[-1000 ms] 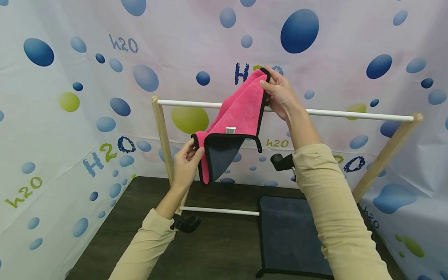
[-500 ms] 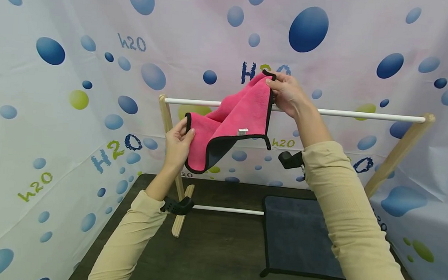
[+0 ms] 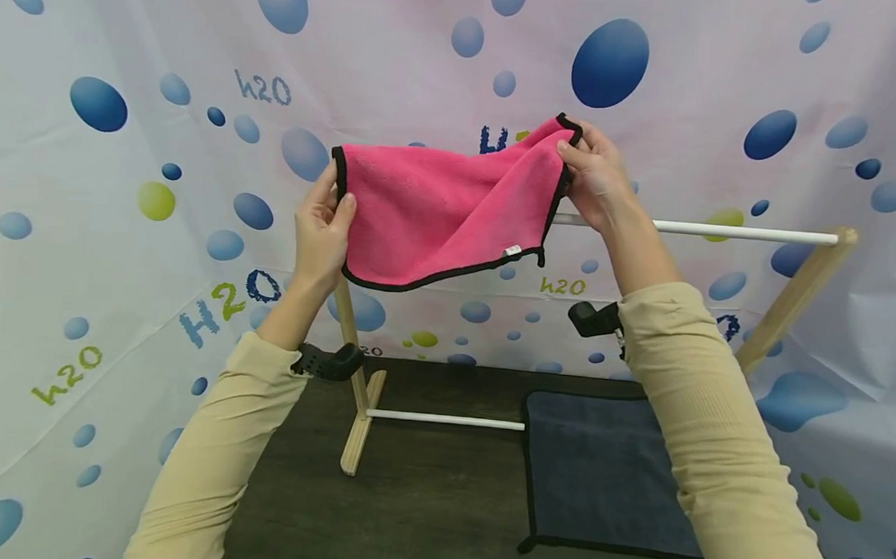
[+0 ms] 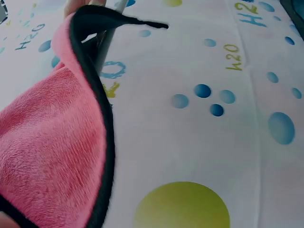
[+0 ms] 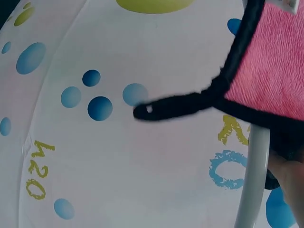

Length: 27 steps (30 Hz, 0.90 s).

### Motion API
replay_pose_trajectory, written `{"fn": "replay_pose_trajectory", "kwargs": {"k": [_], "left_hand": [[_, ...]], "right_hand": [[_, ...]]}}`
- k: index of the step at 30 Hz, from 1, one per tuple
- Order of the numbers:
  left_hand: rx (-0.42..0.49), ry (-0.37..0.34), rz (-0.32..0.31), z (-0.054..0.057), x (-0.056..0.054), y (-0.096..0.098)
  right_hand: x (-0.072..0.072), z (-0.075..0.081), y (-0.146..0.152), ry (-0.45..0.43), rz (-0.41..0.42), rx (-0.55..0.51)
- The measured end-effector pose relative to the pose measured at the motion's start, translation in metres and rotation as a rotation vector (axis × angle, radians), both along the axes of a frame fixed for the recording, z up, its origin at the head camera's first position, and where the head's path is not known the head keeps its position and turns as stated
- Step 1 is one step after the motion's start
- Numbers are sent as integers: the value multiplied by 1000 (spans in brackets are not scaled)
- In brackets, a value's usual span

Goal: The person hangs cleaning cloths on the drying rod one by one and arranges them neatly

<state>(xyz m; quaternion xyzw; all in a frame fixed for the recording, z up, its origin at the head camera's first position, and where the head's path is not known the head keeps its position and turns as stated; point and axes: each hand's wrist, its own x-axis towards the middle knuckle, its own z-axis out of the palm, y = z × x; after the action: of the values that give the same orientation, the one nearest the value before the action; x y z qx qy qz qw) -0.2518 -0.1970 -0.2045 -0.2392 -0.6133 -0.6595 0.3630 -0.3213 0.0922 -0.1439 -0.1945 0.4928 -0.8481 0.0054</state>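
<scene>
A pink towel [image 3: 443, 208] with black edging, a small white label and a hanging loop is stretched between my hands in the head view. My left hand [image 3: 322, 228] pinches its left edge, and my right hand [image 3: 597, 176] pinches the upper right corner, slightly higher. Behind the towel runs the white top bar [image 3: 743, 232] of a wooden-legged rack; the cloth hides the bar's left part. The towel [image 4: 57, 137] fills the left side of the left wrist view. In the right wrist view, the black loop [image 5: 175, 107] sticks out from the towel's corner beside the bar [image 5: 254, 175].
A dark grey cloth [image 3: 605, 474] with black edging lies flat on the dark wooden surface [image 3: 408, 511], under the right forearm. A white lower bar [image 3: 445, 419] joins the rack's left foot [image 3: 362, 426]. A bubble-printed curtain [image 3: 397, 60] hangs behind and at both sides.
My left hand has moved up and to the left, spreading the folded towel wider and raising its lower edge. My right hand has shifted slightly up and right, keeping its corner.
</scene>
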Motion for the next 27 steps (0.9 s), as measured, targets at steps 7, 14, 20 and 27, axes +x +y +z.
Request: {"fn": "replay_pose_trajectory", "kwargs": {"k": [7, 14, 20, 27], "left_hand": [[-38, 18, -69, 18, -16, 5], [54, 15, -148, 34, -32, 7], [130, -117, -202, 31, -34, 3], [171, -273, -236, 24, -23, -3]], "right_hand": [[2, -4, -4, 118, -11, -128], [0, -10, -10, 160, -8, -133], [1, -17, -6, 72, -31, 55], [14, -19, 3, -21, -2, 352]]}}
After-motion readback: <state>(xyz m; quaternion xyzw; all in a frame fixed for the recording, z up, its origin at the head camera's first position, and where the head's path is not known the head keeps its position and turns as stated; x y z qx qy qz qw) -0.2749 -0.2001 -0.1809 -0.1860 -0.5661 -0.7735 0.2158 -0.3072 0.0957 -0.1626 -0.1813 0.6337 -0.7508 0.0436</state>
